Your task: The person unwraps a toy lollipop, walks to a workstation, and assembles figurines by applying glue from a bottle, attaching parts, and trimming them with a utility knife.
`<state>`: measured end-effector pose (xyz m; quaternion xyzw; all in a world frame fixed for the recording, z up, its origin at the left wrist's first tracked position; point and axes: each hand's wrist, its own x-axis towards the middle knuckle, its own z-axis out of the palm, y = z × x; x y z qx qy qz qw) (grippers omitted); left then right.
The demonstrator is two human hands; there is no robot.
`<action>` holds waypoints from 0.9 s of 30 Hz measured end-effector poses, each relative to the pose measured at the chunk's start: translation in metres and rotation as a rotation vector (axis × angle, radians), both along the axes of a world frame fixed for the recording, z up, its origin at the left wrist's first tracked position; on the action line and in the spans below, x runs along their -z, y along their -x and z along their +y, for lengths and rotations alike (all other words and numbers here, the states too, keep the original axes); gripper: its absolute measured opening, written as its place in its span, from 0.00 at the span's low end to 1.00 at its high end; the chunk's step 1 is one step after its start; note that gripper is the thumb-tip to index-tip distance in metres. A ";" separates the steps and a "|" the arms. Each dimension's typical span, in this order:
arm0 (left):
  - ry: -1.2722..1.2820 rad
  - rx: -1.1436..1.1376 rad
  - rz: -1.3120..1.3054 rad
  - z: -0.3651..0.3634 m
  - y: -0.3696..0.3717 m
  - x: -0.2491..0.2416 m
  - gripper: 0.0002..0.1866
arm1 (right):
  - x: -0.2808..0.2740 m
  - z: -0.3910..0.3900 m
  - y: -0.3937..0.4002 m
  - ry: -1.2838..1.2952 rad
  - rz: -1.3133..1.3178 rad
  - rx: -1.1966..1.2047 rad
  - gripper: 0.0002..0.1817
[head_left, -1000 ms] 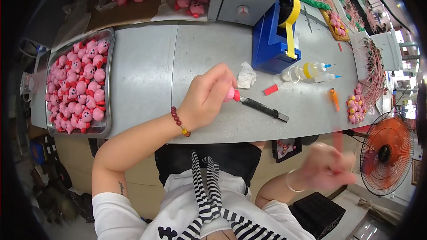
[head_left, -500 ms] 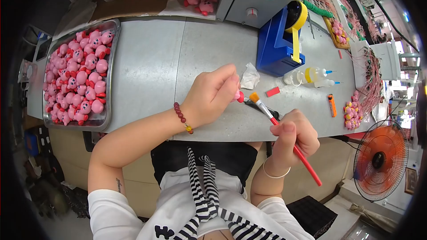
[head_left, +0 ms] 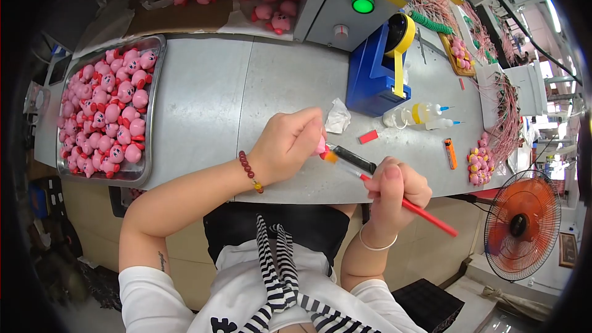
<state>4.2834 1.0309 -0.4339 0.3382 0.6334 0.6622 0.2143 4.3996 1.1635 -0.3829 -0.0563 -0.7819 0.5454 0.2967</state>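
Note:
In my left hand [head_left: 285, 147] a small pink and red figurine [head_left: 321, 145] is gripped, mostly hidden by the closed fingers. My right hand [head_left: 399, 192] is closed around a red-handled paintbrush [head_left: 430, 216]. Its orange bristles lie right at the figurine's red part, with the handle slanting down to the right. Just beyond the brush, a dark-handled flat tool [head_left: 353, 158] rests on the grey table [head_left: 200, 98]. Crumpled white tissue [head_left: 338, 116] and a small red block [head_left: 368, 137] lie past my hands.
A metal tray [head_left: 150, 142] heaped with pink figurines stands at the left. Behind sits a blue tape dispenser [head_left: 370, 83] beside a grey machine [head_left: 320, 12] with lit lamps. Needle-tipped bottles [head_left: 425, 113], an orange knife [head_left: 451, 153] and figurines [head_left: 480, 163] are at the right, near a fan [head_left: 521, 225].
The brush has moved left and down, so its bristles now meet the figurine's red part. The camera view has shifted slightly, showing more of the machine's red lamp.

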 end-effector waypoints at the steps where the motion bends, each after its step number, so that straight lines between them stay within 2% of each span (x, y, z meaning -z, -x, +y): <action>1: -0.020 0.008 -0.038 0.000 0.000 -0.002 0.18 | 0.002 -0.005 0.004 -0.009 0.015 0.023 0.11; 4: -0.016 0.012 -0.093 -0.001 0.003 0.003 0.19 | 0.002 -0.002 -0.001 -0.072 -0.021 -0.018 0.12; 6: -0.047 0.021 -0.127 0.000 0.005 0.003 0.19 | 0.004 -0.002 -0.003 0.107 0.105 0.009 0.11; 8: -0.076 0.029 -0.167 0.001 0.005 0.004 0.19 | 0.006 -0.007 0.002 0.065 0.172 0.064 0.11; 10: -0.119 0.070 -0.290 0.002 0.005 0.003 0.20 | 0.005 -0.008 0.002 -0.114 0.019 -0.086 0.11; 12: -0.125 0.075 -0.283 0.002 0.007 0.007 0.19 | 0.006 -0.007 -0.001 -0.086 0.025 -0.074 0.10; 14: -0.137 0.069 -0.280 0.002 0.007 0.007 0.18 | 0.003 -0.010 0.002 0.067 0.211 0.102 0.10; 16: -0.139 0.085 -0.319 0.001 0.006 0.003 0.18 | -0.001 -0.013 0.002 -0.029 0.155 0.086 0.12; 18: -0.086 0.095 -0.262 0.002 0.006 0.008 0.18 | -0.006 -0.006 -0.005 -0.114 -0.046 0.038 0.11; 19: -0.037 0.097 -0.207 0.002 0.007 0.010 0.18 | -0.003 -0.003 -0.007 -0.058 0.036 0.063 0.10; 22: -0.065 0.096 -0.219 0.003 0.006 0.011 0.18 | -0.008 -0.014 0.003 -0.068 0.077 0.080 0.11; 23: -0.065 0.098 -0.219 0.002 0.006 0.010 0.18 | -0.006 -0.013 0.005 -0.158 0.003 0.008 0.16; 26: -0.088 0.125 -0.202 0.003 0.008 0.008 0.19 | -0.009 -0.003 -0.004 -0.114 0.086 0.022 0.16; 27: -0.135 0.173 -0.298 0.004 0.006 0.011 0.18 | -0.009 -0.006 -0.004 -0.064 0.114 0.048 0.16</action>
